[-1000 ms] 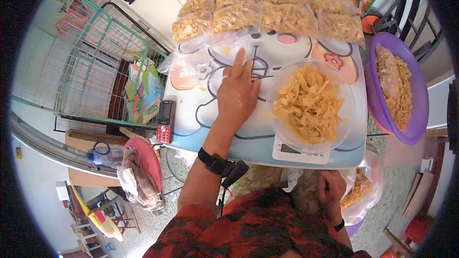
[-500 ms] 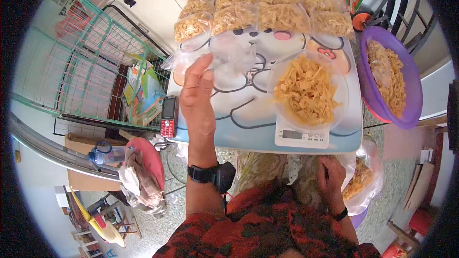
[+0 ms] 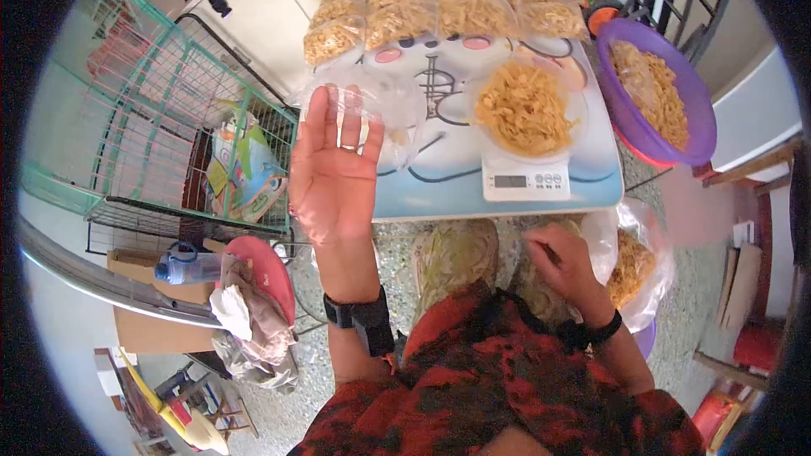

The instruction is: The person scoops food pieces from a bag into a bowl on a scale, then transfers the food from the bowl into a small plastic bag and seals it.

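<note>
While the left hand (image 3: 338, 177) stood palm up at the table's near left part, its fingers (image 3: 351, 111) were a little apart, clamped on nothing that showed. Clear film (image 3: 397, 105) lay at the fingertips, over or just behind them; could not tell which. Right hand (image 3: 562, 262) hung loosely curled, well to the right of those fingers and nearer the body, off the table; whether anything was inside the curl, could not tell.

Risks, as judged: thin film might cling to skin or slide off, there being no grip on it. More than one layer could come up together if static held them. A wide sweep rightward from the left fingers could knock the bowl (image 3: 579, 108) of strips (image 3: 524, 110), which sat on the scale (image 3: 525, 182) near the front edge; a tilt would spill them.

Around: packed bags (image 3: 473, 15) in rows beyond the fingertips, limiting forward reach. Basin (image 3: 705, 122) far right of them, past the table (image 3: 439, 198). Cage (image 3: 152, 118) left of them, crowding that side. Stool (image 3: 274, 270) with cloth below left, off the table.
</note>
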Action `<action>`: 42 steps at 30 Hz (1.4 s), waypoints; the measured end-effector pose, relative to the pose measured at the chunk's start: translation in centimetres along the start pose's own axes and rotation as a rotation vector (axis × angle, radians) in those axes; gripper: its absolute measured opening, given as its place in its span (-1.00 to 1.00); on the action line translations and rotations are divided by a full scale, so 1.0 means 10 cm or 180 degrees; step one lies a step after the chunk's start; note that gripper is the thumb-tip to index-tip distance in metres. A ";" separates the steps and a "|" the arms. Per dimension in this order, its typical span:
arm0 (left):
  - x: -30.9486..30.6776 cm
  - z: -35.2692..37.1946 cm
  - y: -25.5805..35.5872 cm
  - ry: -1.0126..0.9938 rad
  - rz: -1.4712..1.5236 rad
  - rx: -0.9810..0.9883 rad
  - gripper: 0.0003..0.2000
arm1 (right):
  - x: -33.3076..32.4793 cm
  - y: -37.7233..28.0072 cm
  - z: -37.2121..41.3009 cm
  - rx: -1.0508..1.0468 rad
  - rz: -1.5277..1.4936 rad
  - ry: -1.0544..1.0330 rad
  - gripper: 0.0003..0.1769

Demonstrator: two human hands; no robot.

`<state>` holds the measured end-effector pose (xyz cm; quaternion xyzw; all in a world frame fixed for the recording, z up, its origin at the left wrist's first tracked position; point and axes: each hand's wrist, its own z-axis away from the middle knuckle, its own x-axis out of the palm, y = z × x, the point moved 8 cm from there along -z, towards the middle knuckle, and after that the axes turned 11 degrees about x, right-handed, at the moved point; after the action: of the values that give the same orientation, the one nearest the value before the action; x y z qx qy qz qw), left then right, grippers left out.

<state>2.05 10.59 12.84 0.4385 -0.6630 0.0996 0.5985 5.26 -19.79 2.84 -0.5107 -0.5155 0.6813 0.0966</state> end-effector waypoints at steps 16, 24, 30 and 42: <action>0.50 0.78 -0.27 -0.0658 0.0844 -0.0893 -0.52 | 0.08 -1.03 -0.43 0.0945 -0.3922 -0.0571 -0.57; 0.15 0.82 -0.18 -0.0161 0.0598 -0.0790 -0.55 | -0.04 -0.93 -0.39 0.0698 -0.4799 0.0061 -0.84; -0.41 0.89 -0.09 0.0301 -0.0296 -0.1157 -0.63 | 0.02 -0.94 -0.36 0.0686 -0.4714 0.0094 -0.88; -0.42 0.99 0.35 0.0336 -0.3380 0.0014 -0.73 | 0.24 -1.01 -0.32 0.0998 -0.4202 0.0060 -0.72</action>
<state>-7.82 8.16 7.95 0.7093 -0.3186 -0.1937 0.5982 2.69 -11.71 9.65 -0.0748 -0.6134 0.5418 0.5697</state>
